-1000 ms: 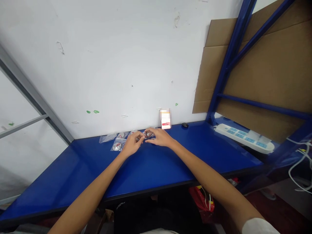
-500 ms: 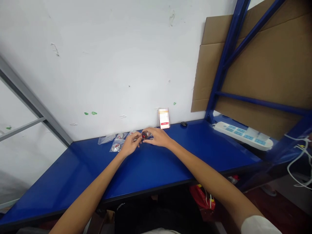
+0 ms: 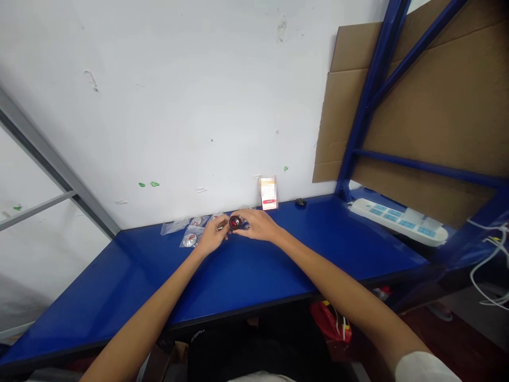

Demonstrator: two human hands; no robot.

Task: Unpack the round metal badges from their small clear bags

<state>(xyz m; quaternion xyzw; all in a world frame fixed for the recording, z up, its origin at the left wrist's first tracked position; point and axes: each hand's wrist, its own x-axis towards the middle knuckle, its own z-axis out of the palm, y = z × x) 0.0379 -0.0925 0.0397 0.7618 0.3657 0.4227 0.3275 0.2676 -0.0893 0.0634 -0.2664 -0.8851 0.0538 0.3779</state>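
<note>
A small round dark piece point(image 3: 235, 223) with a shiny red centre is held up between my hands, its round face toward me. My right hand point(image 3: 260, 225) pinches it from the right, thumb below and fingers above. From the left, the curled fingers of my left hand point(image 3: 212, 236) close against its edge. Just beyond my left hand lie small clear plastic bags, one with a silver and red round piece point(image 3: 190, 240) in it. A flat clear bag point(image 3: 175, 227) rests farther left. Part of another small item shows under my right hand, too hidden to name.
The blue table point(image 3: 238, 281) meets a white wall at the back. A phone point(image 3: 269, 193) with a lit screen leans on that wall, and a black computer mouse point(image 3: 301, 202) lies to its right. At the right are a white power strip point(image 3: 397, 220) and a blue metal frame point(image 3: 363, 106).
The round piece has turned in my fingers, so its shiny red centre now faces me more fully. My hands have stayed in nearly the same place.
</note>
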